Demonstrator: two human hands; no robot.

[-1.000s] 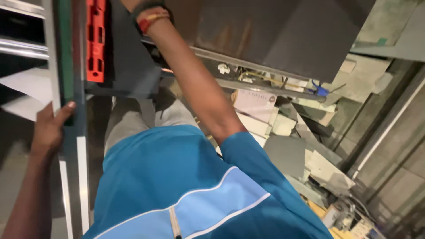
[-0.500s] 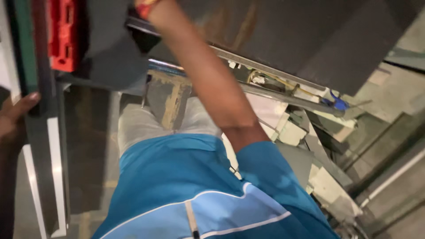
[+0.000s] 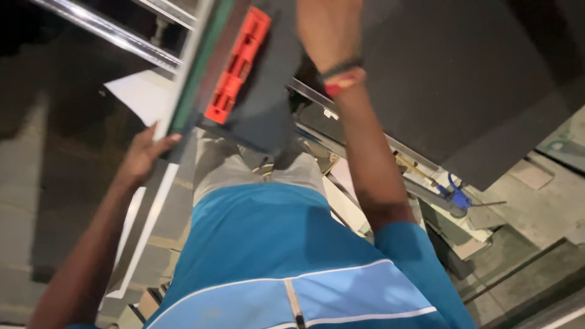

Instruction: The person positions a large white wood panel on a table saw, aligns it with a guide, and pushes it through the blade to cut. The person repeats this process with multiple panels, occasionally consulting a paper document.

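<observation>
Dim warm indoor light, deep shadow upper right and left, slight motion blur, soft focus

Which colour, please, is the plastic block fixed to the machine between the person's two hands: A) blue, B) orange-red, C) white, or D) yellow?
B: the plastic block is orange-red, lying beside the green edge strip, between the left hand and the right hand.
</observation>
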